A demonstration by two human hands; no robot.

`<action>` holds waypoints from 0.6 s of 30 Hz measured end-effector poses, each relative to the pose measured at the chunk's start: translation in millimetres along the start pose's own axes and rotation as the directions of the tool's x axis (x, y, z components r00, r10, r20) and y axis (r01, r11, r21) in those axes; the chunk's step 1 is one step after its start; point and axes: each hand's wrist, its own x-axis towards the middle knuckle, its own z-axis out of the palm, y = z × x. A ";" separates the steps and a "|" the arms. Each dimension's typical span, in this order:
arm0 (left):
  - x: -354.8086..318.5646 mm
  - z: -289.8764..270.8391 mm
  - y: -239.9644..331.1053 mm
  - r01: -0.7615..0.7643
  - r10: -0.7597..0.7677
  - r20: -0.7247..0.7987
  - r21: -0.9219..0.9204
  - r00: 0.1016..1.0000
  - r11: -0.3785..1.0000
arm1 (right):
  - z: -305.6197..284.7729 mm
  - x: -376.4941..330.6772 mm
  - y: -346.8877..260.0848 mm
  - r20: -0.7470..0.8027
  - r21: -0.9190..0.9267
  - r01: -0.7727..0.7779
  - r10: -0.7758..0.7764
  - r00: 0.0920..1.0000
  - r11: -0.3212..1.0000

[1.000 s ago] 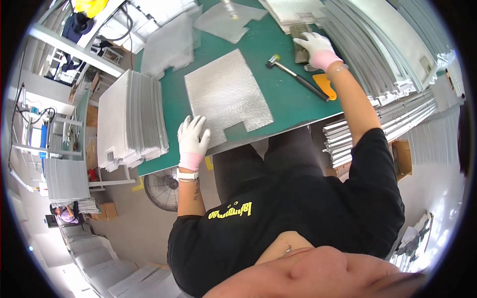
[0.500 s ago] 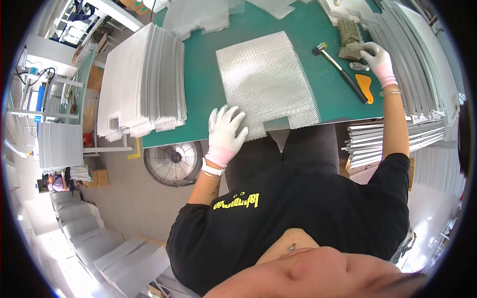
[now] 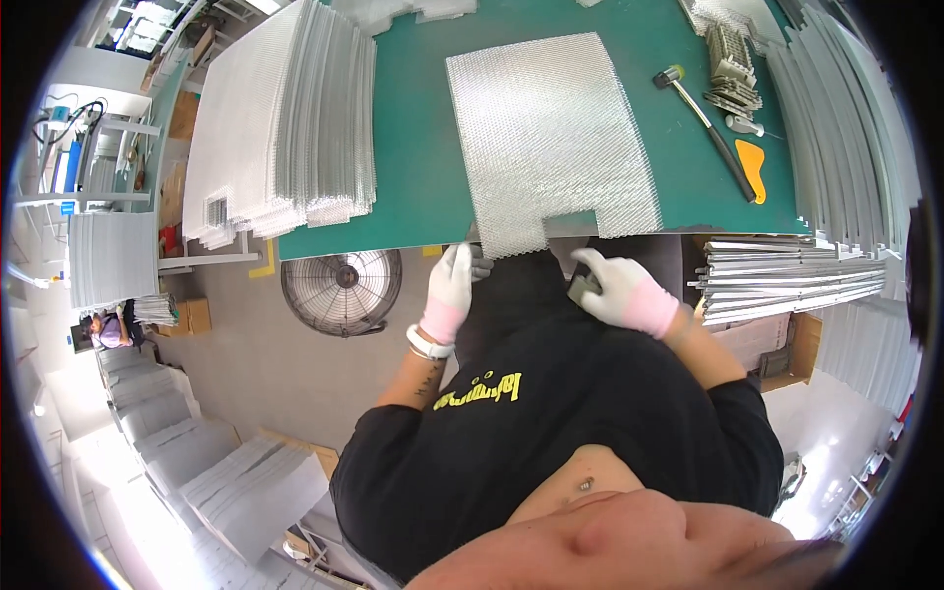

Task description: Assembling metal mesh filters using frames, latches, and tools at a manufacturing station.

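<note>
Your right hand [image 3: 621, 292] has left the tools and now pinches a small dark piece; your left hand [image 3: 453, 278] grips the silvery, notched mesh sheet [image 3: 551, 138] at its near edge.

I see a silver mesh sheet [image 3: 551, 138] with a fine embossed grid on the dark green counter [image 3: 418, 147]. My hands [image 3: 452, 285] wear white gloves with pink cuffs. The mallet [image 3: 706, 118] is black-handled, the scraper [image 3: 754, 169] orange. The stacked sheets [image 3: 285, 118] are silver-white, and my shirt [image 3: 551, 433] is black with yellow print.
</note>
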 end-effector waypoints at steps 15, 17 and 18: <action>7.1 17.3 -5.6 0.082 -0.079 0.150 -0.012 0.986 0.997 | 15.3 36.1 -42.0 0.101 -0.159 -0.162 0.180 0.979 0.974; 5.1 20.1 -7.9 0.056 -0.049 0.134 -0.046 0.990 0.997 | 37.2 19.8 -8.9 -0.155 0.003 0.084 -0.082 0.984 0.996; 4.2 21.7 -10.7 0.031 -0.022 0.108 -0.083 0.994 0.996 | 37.5 14.9 -2.0 -0.153 0.003 0.086 -0.085 0.985 0.996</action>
